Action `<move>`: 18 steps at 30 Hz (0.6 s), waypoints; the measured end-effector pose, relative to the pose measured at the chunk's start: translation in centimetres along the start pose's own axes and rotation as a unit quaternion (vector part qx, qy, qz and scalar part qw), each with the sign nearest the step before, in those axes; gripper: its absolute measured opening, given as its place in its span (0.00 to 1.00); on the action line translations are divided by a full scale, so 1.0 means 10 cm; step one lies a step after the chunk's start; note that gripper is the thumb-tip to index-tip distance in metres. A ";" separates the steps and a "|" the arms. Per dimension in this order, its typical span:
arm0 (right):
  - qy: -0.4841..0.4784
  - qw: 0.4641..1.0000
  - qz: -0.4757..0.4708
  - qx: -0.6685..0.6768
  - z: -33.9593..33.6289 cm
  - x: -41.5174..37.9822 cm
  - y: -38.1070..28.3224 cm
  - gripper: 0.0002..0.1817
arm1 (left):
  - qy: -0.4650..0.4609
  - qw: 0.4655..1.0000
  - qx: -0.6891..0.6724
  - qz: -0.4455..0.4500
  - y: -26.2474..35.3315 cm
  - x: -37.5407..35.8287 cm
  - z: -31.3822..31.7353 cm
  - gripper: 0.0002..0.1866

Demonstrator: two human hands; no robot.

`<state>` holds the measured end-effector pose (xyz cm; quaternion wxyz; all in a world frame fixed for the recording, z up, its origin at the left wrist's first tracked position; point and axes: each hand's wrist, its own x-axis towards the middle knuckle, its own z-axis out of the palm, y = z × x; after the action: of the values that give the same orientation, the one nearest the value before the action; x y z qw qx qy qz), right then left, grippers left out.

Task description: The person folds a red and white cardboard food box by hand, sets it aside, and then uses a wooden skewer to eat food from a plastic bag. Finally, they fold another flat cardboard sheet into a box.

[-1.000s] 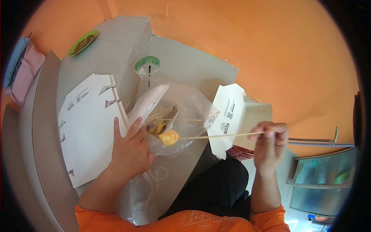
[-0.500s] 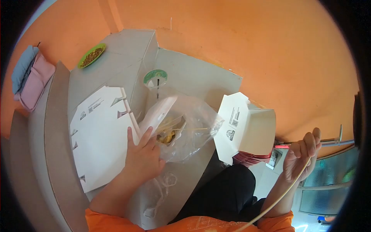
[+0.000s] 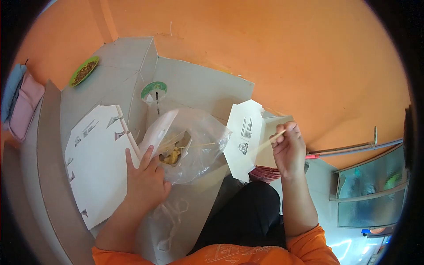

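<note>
My left hand (image 3: 148, 183) is open, its fingers spread over the edge of the flat white cartons (image 3: 99, 163) and against the near side of a clear plastic bag (image 3: 201, 152). Inside the bag, yellowish food (image 3: 172, 156) with thin sticks shows through an opening. My right hand (image 3: 289, 152) is raised in front of an unfolded white box (image 3: 240, 137), pinching a thin wooden stick (image 3: 276, 136). The stick slants down to the left and blurs out, so its far end cannot be made out.
A cup with a green lid (image 3: 153, 90) stands behind the bag. Farther left are a green dish of brown bits (image 3: 84, 71) and a pink pouch (image 3: 27, 106). Red folded items (image 3: 265, 173) lie below the box. An orange wall (image 3: 282, 53) closes off the back.
My right hand has moved left and up with the stick, from beyond the white box to in front of it. The view has shifted somewhat; my left hand stays on the cartons.
</note>
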<state>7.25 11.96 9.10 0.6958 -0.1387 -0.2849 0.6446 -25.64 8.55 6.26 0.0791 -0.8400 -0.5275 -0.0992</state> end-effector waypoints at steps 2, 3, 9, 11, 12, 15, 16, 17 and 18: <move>0.032 0.934 -0.070 -0.349 0.04 -0.01 0.12 0.04 | 0.008 1.000 -0.004 -0.005 -0.01 0.01 0.00 0.13; -0.015 0.898 -0.080 -0.433 0.05 -0.03 0.21 0.03 | 0.010 1.000 -0.010 -0.005 -0.01 0.02 0.00 0.13; -0.312 0.660 -0.173 -0.661 0.30 -0.34 0.94 0.12 | 0.014 1.000 -0.009 -0.006 -0.02 0.01 0.02 0.14; -0.342 0.627 -0.202 -0.670 0.33 -0.36 1.10 0.12 | 0.016 1.000 -0.014 -0.007 -0.03 0.01 0.02 0.15; -0.369 0.594 -0.230 -0.677 0.33 -0.36 1.16 0.12 | 0.016 1.000 -0.018 -0.007 -0.03 0.00 0.02 0.15; -0.399 0.570 -0.244 -0.676 0.29 -0.39 1.26 0.12 | 0.017 1.000 -0.023 -0.010 -0.04 0.00 0.04 0.15; -0.406 0.568 -0.241 -0.674 0.29 -0.40 1.27 0.12 | 0.021 0.999 -0.024 -0.014 -0.04 0.00 0.05 0.15; -0.411 0.564 -0.244 -0.673 0.30 -0.39 1.27 0.12 | 0.011 1.000 -0.021 -0.018 -0.03 0.00 0.05 0.16; -0.391 0.548 -0.234 -0.701 0.31 -0.39 1.25 0.14 | 0.000 1.000 -0.018 -0.024 -0.04 0.00 0.05 0.16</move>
<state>-4.80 9.27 3.69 0.3233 -0.2452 -0.9128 0.0454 -25.94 8.78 5.78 0.0616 -0.8286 -0.5455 -0.1101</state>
